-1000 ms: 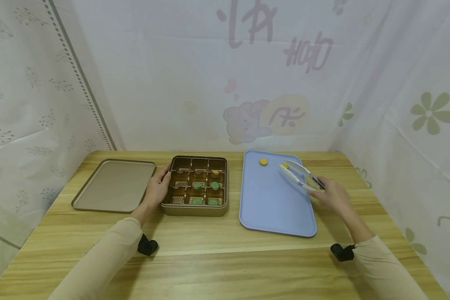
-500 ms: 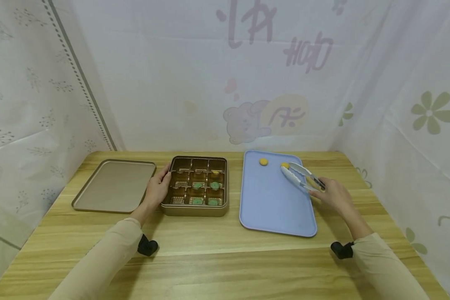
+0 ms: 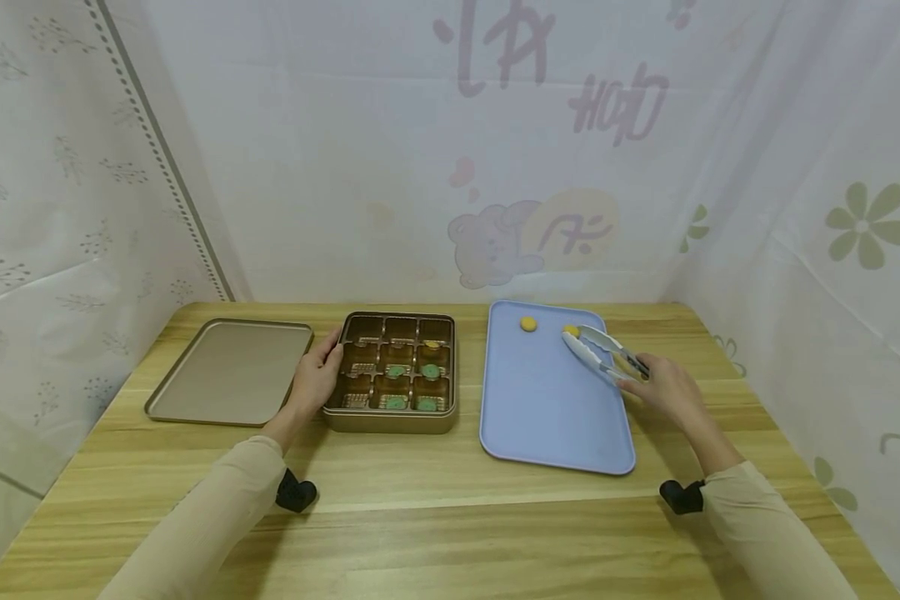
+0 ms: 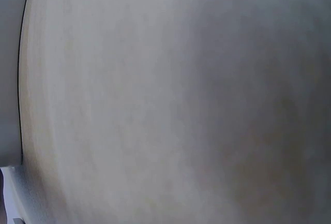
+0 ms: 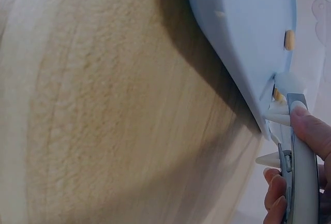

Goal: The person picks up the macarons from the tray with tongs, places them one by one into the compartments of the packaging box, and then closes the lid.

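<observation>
In the head view, the right hand, right of centre, grips a pair of tongs, thumb on one arm and curled fingers on the other as the right wrist view shows. The tongs' tips are apart, either side of a yellow piece on the blue tray, near its upper right corner; whether they touch it cannot be told. Another yellow piece lies to its left. The left hand rests against the left side of the box, left of centre, fingers extended. Four green pieces sit in the centre and right compartments of the box's middle and lower rows. Farther left, a flat lid lies on the tabletop, near the left hand.
</observation>
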`<action>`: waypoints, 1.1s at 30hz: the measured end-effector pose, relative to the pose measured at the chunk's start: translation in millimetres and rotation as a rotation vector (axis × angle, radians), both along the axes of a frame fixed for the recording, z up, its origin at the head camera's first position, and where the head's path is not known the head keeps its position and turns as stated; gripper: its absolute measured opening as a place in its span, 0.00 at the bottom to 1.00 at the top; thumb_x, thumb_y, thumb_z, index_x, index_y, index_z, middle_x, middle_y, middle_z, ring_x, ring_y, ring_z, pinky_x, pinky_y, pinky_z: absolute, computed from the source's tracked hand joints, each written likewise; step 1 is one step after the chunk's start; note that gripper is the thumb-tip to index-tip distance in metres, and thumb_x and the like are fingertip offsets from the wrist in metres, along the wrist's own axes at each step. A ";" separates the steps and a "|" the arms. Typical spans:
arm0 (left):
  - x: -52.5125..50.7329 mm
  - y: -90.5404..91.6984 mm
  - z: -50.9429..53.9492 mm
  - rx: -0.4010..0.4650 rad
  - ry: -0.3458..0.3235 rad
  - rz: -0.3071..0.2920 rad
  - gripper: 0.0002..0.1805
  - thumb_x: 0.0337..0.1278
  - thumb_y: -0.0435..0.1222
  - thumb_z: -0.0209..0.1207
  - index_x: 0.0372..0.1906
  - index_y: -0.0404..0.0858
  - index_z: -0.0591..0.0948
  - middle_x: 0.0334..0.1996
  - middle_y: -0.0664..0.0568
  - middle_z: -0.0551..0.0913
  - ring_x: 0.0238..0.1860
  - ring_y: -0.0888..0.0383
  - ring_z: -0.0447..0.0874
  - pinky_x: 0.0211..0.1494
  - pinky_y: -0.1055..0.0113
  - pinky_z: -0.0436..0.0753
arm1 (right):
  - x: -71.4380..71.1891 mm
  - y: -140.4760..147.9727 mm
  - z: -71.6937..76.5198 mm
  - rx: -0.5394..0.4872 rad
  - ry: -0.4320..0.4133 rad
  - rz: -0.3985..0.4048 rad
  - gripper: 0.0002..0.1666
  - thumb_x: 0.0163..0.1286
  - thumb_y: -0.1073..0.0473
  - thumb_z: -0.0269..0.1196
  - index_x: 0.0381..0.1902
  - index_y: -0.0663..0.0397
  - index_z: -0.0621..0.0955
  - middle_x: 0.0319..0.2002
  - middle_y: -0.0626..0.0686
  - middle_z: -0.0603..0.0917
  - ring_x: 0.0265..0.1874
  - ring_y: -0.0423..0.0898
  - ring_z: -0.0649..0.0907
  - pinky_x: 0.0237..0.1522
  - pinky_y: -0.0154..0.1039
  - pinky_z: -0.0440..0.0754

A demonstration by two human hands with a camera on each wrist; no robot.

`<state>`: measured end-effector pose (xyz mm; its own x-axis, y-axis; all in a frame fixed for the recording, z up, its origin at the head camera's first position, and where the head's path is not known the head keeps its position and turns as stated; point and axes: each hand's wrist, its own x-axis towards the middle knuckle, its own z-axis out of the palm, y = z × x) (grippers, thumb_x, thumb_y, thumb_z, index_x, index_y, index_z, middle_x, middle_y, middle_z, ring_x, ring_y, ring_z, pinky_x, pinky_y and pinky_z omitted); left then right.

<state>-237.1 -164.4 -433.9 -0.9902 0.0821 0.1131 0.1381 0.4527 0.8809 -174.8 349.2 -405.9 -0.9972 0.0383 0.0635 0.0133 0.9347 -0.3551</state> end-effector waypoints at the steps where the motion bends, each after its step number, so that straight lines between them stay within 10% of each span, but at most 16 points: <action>1: -0.2 0.0 -0.2 0.000 -0.001 0.001 0.26 0.74 0.37 0.39 0.72 0.33 0.56 0.71 0.41 0.57 0.72 0.44 0.52 0.73 0.52 0.56 | 0.1 -0.1 -0.2 -0.003 -0.002 0.001 0.28 0.58 0.51 0.68 0.47 0.69 0.77 0.24 0.53 0.74 0.25 0.50 0.72 0.22 0.37 0.63; 33: 0.2 -0.5 -2.1 0.010 -0.004 -0.005 0.26 0.75 0.37 0.39 0.72 0.33 0.55 0.72 0.41 0.54 0.72 0.43 0.50 0.72 0.50 0.56 | 0.3 -2.1 -2.7 -0.003 -0.003 -0.014 0.29 0.59 0.52 0.67 0.50 0.69 0.77 0.26 0.54 0.75 0.27 0.50 0.72 0.22 0.37 0.63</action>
